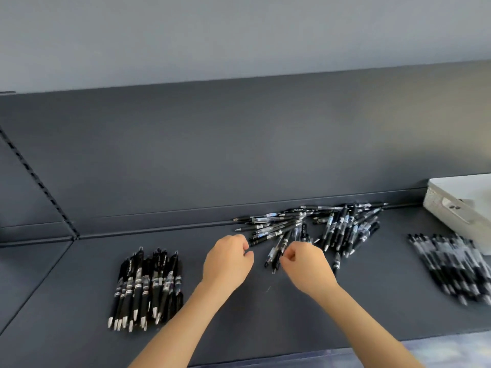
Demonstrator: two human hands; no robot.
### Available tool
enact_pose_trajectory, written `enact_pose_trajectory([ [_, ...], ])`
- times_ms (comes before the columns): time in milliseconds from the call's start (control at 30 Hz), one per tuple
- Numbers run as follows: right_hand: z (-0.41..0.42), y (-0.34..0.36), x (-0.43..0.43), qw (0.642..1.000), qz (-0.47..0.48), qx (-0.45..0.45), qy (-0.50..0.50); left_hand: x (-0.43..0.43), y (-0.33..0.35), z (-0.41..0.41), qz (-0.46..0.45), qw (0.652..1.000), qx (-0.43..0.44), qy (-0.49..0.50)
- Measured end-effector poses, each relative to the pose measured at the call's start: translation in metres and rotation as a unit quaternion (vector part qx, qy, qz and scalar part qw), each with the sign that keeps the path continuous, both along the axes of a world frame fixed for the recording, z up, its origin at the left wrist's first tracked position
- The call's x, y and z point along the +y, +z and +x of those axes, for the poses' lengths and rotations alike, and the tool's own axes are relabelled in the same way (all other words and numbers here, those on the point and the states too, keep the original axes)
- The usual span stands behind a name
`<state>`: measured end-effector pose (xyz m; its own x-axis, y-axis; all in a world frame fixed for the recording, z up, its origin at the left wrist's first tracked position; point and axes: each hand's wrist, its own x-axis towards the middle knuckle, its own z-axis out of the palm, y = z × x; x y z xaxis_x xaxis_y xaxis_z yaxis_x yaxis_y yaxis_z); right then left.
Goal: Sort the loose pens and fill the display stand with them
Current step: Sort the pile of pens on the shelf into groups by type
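Observation:
A jumbled heap of loose black pens (313,227) lies against the back of the dark shelf (239,314). To the left lies a tidy bundle of black pens (148,288), tips toward me. A second sorted row of clear-barrelled pens (451,266) lies at the right, blurred. My left hand (228,261) hovers just left of the heap, fingers curled, holding nothing I can see. My right hand (305,264) is at the heap's near edge, its fingers curled over the ends of the nearest pens; whether it holds one is unclear.
A white box (462,205) stands at the back right corner, partly out of view. A slotted upright rail (39,181) runs down the back panel at the left. The shelf's front edge (318,351) is close below my forearms.

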<state>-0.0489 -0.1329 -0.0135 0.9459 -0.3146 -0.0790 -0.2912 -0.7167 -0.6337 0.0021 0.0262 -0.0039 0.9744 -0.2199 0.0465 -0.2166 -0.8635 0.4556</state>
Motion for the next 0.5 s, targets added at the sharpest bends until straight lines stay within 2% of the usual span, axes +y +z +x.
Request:
enact_pose_trajectory([
  [200,-0.014,-0.004,-0.053,0.996,-0.076,0.028,-0.047,-0.035,-0.011,0.008,0.021,0.999,0.033,-0.024],
  [300,-0.015,-0.006,-0.061,0.991,-0.117,0.059,-0.037,-0.048,-0.017,0.014,0.043,0.997,0.049,-0.030],
  [500,-0.012,-0.015,-0.056,0.984,-0.139,0.105,-0.022,-0.061,-0.024,0.018,0.095,0.994,0.057,-0.022],
])
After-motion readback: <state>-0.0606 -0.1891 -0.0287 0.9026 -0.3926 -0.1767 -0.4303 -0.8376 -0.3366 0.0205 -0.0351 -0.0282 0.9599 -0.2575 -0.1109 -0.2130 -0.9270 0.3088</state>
